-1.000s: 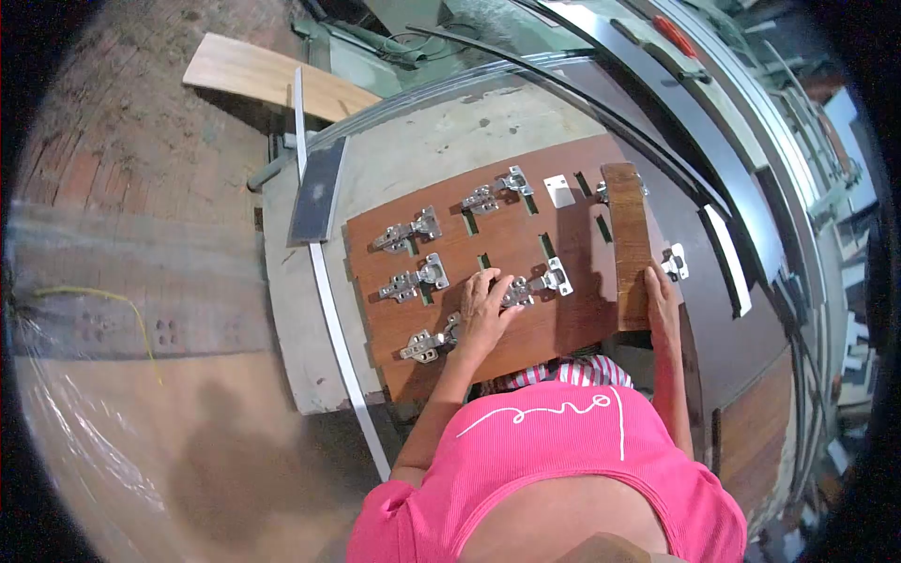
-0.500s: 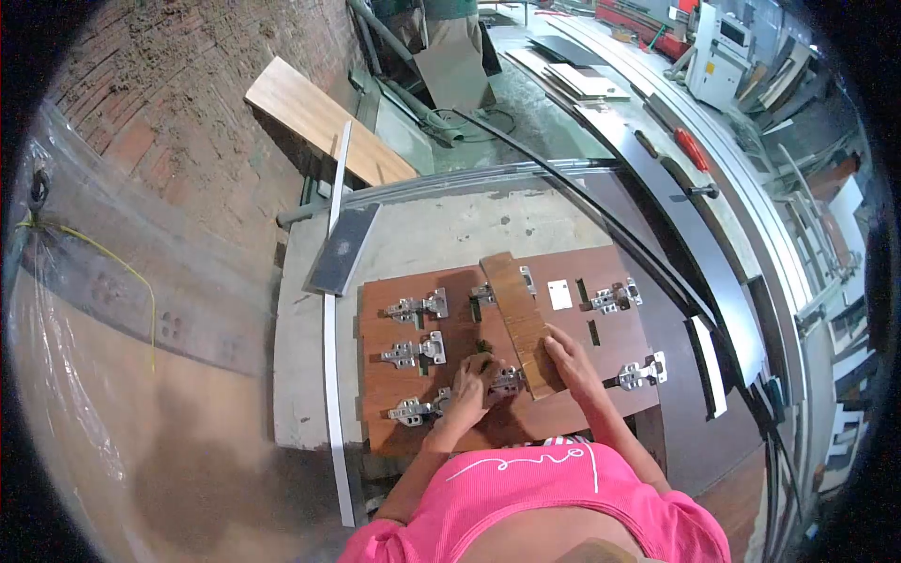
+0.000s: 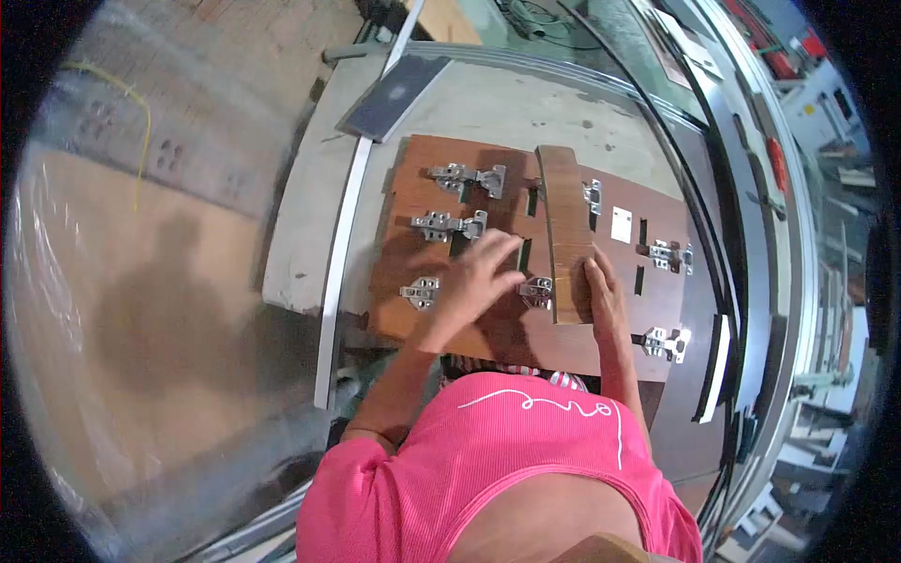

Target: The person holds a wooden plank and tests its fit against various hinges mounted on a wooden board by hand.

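Note:
A brown wooden strip (image 3: 568,225) stands tilted over a reddish-brown board (image 3: 502,338), with my right hand (image 3: 605,291) closed on its near right edge. My left hand (image 3: 474,281) is open, fingers spread, above the board and left of the strip. Close to its fingertips is a metal cabinet hinge (image 3: 536,292). More hinges lie on the board, including a hinge at the upper left (image 3: 469,178), a middle-left hinge (image 3: 449,225) and a lower-left hinge (image 3: 420,293), partly covered by my left hand. Dark slots show between them.
The board lies on a pale worktop (image 3: 310,235). A dark grey block (image 3: 396,97) rests across a long white strip (image 3: 347,253) on the left. Two hinges (image 3: 668,255) sit to the right, near a small white plate (image 3: 621,225). Long dark strips (image 3: 699,188) run along the right side.
My left hand has opened from its closed pose near the middle hinge and moved away from it. My right hand still holds the wooden strip, now more upright in view. The camera view has shifted.

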### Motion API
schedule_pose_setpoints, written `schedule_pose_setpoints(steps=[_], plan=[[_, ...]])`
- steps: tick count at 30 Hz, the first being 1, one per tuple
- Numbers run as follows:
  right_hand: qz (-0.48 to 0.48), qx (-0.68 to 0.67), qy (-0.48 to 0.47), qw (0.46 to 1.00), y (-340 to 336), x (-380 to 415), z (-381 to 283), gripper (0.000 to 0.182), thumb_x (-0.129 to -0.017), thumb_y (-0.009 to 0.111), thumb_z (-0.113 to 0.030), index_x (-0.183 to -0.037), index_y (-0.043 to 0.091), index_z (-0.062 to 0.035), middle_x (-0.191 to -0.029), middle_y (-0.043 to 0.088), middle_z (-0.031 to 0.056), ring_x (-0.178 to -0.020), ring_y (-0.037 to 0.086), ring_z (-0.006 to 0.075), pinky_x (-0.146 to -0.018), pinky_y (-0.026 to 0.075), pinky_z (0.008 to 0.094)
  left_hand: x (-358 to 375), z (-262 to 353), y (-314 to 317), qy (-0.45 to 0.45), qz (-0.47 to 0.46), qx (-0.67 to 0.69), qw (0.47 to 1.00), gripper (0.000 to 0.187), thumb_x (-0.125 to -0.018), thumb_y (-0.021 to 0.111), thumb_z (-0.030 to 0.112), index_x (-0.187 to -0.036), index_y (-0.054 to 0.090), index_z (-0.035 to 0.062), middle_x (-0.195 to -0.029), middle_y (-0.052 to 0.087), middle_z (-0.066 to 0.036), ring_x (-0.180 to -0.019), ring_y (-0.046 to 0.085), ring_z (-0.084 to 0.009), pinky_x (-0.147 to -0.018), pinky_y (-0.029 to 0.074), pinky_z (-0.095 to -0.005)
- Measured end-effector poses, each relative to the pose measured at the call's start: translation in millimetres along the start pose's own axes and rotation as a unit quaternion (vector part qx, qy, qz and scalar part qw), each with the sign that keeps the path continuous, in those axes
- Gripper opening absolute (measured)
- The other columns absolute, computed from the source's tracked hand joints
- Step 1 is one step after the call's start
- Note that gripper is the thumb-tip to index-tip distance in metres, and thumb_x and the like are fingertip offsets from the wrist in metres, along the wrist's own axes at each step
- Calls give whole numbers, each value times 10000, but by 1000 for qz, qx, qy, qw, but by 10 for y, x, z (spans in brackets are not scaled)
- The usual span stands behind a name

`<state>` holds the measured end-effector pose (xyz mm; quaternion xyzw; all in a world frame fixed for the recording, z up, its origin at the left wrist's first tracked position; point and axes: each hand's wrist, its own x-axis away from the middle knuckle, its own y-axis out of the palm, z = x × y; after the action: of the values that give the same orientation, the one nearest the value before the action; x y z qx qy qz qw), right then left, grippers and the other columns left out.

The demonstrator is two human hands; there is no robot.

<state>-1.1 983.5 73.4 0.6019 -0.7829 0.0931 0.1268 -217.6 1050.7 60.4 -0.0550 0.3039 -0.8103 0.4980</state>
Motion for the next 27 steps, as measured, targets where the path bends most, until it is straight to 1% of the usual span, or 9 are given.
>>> schedule_pose_setpoints(steps=[2, 5, 6, 8, 10, 13, 19, 22, 27], plan=[[-8, 33, -37, 999, 185, -11, -168, 507, -958, 485, -289, -1358, 421, 16, -1201, 564, 117, -1082, 530, 162, -925, 419, 274, -76, -135, -266, -47, 67, -18, 997, 455, -796, 683, 122, -1217, 533, 40, -1192, 535, -150, -1112, 522, -309, -943, 430, -375], [-42, 84, -63, 994, 366, -82, -286, 472, -975, 445, -271, -1340, 434, 27, -1250, 553, 132, -1142, 511, 185, -967, 395, 306, -83, -402, -534, -160, 86, -129, 975, 498, -799, 664, 100, -1264, 493, 48, -1275, 462, -164, -1186, 466, -325, -1001, 386, -388], [-62, 36, -47, 996, 448, -89, -298, 468, -972, 443, -267, -1347, 431, 14, -1252, 555, 140, -1148, 509, 191, -972, 390, 311, -70, -469, -598, -162, 93, -128, 974, 498, -799, 664, 100, -1264, 493, 48, -1275, 462, -164, -1186, 466, -325, -1001, 386, -388], [-86, 75, -62, 992, 519, -193, -233, 463, -972, 438, -261, -1349, 429, 9, -1249, 558, 144, -1155, 506, 193, -976, 386, 313, -27, -582, -691, -195, 65, -157, 966, 503, -805, 648, 93, -1280, 485, 62, -1309, 426, -170, -1212, 440, -340, -1023, 366, -398], [-104, 149, -67, 981, 569, -256, -151, 446, -974, 419, -244, -1353, 432, -10, -1221, 575, 145, -1146, 513, 194, -975, 385, 315, 28, -750, -698, -198, 69, -169, 963, 502, -804, 647, 91, -1280, 486, 66, -1310, 425, -169, -1217, 431, -349, -1024, 367, -401], [-127, 122, -28, 984, 648, -255, -129, 448, -975, 423, -244, -1353, 429, -2, -1233, 568, 144, -1149, 510, 198, -980, 381, 314, 70, -848, -695, -197, 79, -171, 962, 481, -799, 648, 76, -1260, 512, 78, -1306, 426, -161, -1223, 420, -355, -1027, 369, -402], [-147, 96, -38, 984, 635, -222, -39, 474, -975, 442, -258, -1348, 419, 33, -1276, 538, 157, -1178, 494, 210, -995, 371, 318, 119, -805, -648, -189, 136, -128, 964, 428, -800, 649, 66, -1217, 562, 104, -1307, 431, -133, -1211, 440, -336, -1002, 395, -405], [-145, 136, -59, 978, 604, -199, 50, 485, -972, 450, -266, -1348, 417, 37, -1285, 532, 170, -1189, 487, 213, -1001, 367, 323, 119, -797, -632, -199, 148, -86, 965, 426, -789, 656, 39, -1201, 573, 112, -1306, 440, -129, -1206, 445, -341, -998, 397, -412], [-185, 162, -37, 969, 517, -63, -27, 475, -965, 456, -266, -1345, 433, 18, -1284, 540, 180, -1210, 483, 239, -1012, 361, 343, 159, -965, -559, -167, 174, -134, 961, 404, -776, 656, 31, -1169, 586, 97, -1302, 450, -138, -1193, 458, -347, -994, 398, -411]])
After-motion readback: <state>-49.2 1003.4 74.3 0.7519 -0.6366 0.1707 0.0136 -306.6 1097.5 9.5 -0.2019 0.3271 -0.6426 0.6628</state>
